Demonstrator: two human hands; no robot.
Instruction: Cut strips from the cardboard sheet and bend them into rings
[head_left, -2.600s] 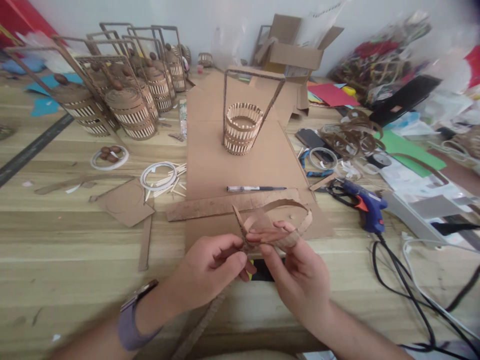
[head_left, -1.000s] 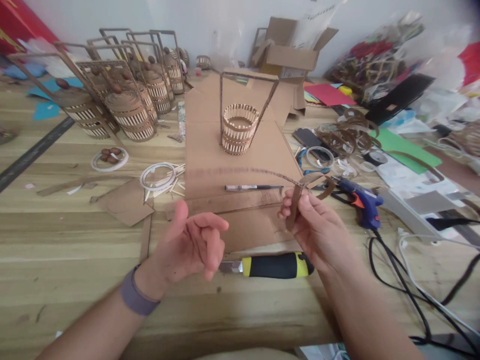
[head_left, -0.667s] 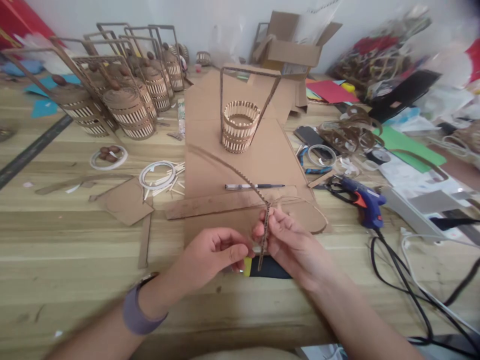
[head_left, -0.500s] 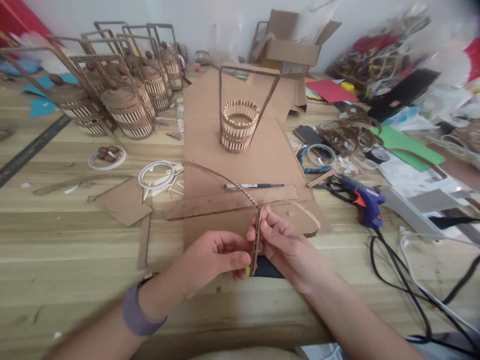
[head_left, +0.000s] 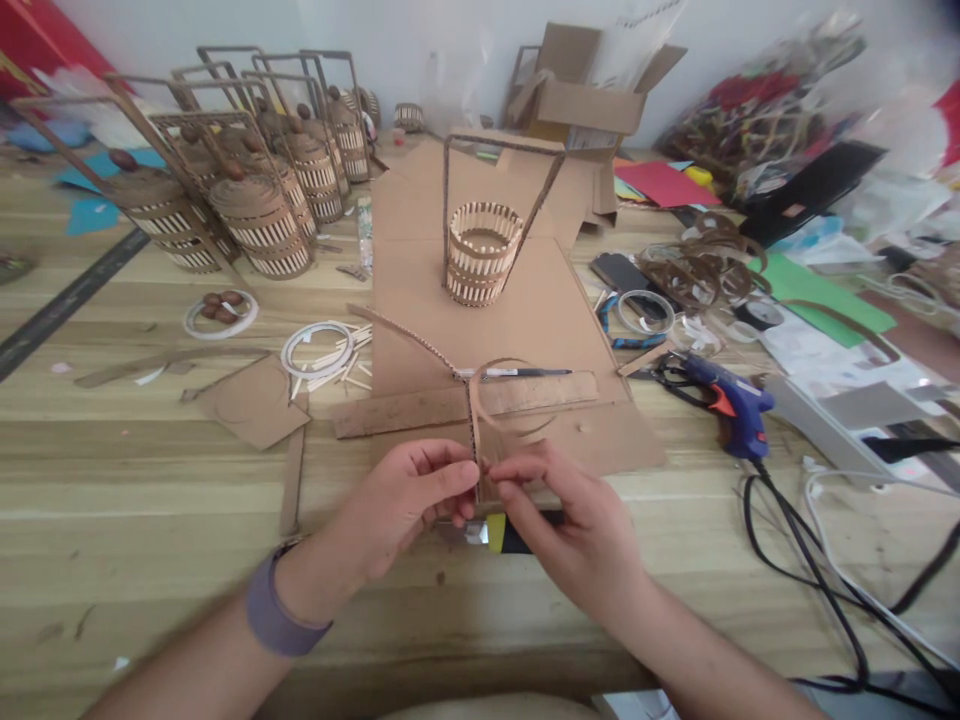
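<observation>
My left hand point(head_left: 431, 485) pinches the lower end of a narrow corrugated cardboard strip point(head_left: 474, 430). The strip stands up from the fingers, bends sharply near the pen, and its far part slopes away to the left. Close beside it, my right hand point(head_left: 574, 505) has thumb and forefinger closed on a thin brown strip point(head_left: 484, 405), which curls in a loop to the right; its exact hold is partly hidden. Below the fingers lies a yellow and black utility knife point(head_left: 496, 533), partly covered by my right hand. A small slatted basket point(head_left: 484, 260) with a tall handle stands beyond.
A cardboard sheet point(head_left: 540, 310) carries a pen point(head_left: 517, 372) and a flat cardboard strip point(head_left: 397, 408). Lidded baskets point(head_left: 262, 235) stand at left, near tape rolls point(head_left: 317, 348) and thin sticks. At right lie a blue glue gun point(head_left: 724, 400), its cord, and coiled strips point(head_left: 694, 265).
Both hands have shifted left and lower with the bent strip. My right hand has slid down toward its lower end, and the thin strip now shows as a loop. More of the knife is visible.
</observation>
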